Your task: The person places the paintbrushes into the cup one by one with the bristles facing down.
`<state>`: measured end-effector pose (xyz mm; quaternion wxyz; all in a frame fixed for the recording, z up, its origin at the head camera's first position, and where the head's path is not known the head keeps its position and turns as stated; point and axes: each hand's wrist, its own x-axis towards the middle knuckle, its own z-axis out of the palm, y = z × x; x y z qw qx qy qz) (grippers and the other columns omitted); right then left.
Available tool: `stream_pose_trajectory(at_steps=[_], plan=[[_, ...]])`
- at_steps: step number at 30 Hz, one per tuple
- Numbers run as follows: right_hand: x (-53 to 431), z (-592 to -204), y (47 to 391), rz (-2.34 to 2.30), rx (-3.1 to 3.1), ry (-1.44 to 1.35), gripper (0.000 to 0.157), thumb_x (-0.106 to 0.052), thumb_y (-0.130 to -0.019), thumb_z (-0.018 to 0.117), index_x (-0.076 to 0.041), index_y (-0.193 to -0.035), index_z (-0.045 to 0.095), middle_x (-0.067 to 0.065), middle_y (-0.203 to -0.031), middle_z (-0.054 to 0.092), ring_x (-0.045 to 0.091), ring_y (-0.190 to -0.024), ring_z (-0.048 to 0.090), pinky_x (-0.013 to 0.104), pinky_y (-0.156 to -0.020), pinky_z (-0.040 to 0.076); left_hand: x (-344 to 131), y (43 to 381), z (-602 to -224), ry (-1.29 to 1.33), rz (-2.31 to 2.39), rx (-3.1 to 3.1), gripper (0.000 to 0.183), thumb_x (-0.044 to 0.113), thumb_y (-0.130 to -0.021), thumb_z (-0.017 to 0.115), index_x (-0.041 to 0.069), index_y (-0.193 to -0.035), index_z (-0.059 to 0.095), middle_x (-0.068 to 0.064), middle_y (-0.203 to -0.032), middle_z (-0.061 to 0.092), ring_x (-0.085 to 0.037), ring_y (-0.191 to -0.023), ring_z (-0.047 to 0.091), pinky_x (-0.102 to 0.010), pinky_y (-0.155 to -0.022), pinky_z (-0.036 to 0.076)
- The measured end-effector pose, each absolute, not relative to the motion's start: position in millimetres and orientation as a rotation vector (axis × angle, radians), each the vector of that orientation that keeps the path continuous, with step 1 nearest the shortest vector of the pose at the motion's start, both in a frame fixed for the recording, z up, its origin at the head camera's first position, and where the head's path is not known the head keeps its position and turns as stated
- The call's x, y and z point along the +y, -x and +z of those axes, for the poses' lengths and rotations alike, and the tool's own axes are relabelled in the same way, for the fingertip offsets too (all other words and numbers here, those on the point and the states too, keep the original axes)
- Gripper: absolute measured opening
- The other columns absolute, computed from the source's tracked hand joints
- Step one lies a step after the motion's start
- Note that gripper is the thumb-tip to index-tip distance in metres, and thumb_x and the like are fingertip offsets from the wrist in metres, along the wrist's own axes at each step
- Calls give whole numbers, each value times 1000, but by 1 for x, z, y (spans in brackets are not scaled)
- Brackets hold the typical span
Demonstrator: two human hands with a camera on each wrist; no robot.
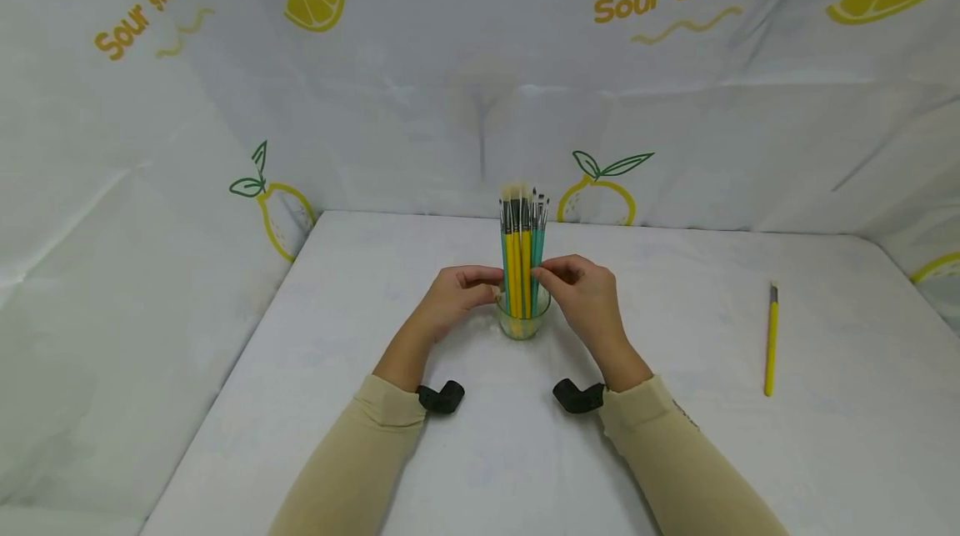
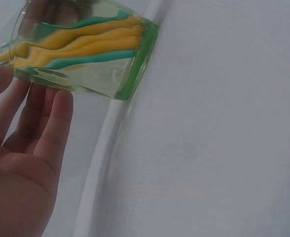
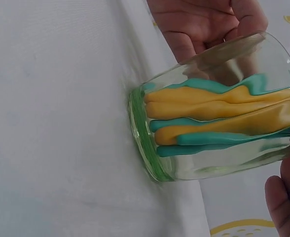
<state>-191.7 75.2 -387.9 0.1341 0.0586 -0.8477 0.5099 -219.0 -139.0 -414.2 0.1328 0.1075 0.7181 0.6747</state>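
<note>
A clear glass [image 1: 522, 331] with a green-tinted base stands on the white table, holding several upright paintbrushes [image 1: 516, 257] with yellow and teal handles, bristles up. My left hand [image 1: 452, 296] is at the glass's left side, its extended fingertips right at the rim and outer brush handles. From the right, my right hand [image 1: 588, 294] pinches at a teal handle just above the rim with thumb and index finger. Through the glass [image 3: 209, 170] in the right wrist view, the handle ends show bunched near the base. The left wrist view shows the left fingers [image 2: 56, 123] loosely spread beside the glass.
One yellow paintbrush [image 1: 771, 340] lies apart at the right of the table [image 1: 675, 453], bristles toward the back. Behind the table hangs a white cloth [image 1: 420, 127] with lemon prints and lettering. Dark wrist devices [image 1: 442, 397] sit at both sleeve cuffs.
</note>
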Motion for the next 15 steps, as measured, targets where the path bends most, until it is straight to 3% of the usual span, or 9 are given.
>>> stream_pose_trajectory(at_steps=[15], plan=[[78, -391, 191, 1471, -2482, -159, 30, -41, -86, 74, -12, -96, 75, 2, -90, 73, 16, -76, 62, 23, -63, 53, -139, 218, -414, -324, 1957, 2087, 34, 6, -87, 60, 0, -120, 68, -11, -122, 69, -19, -111, 65, -32, -94, 55]])
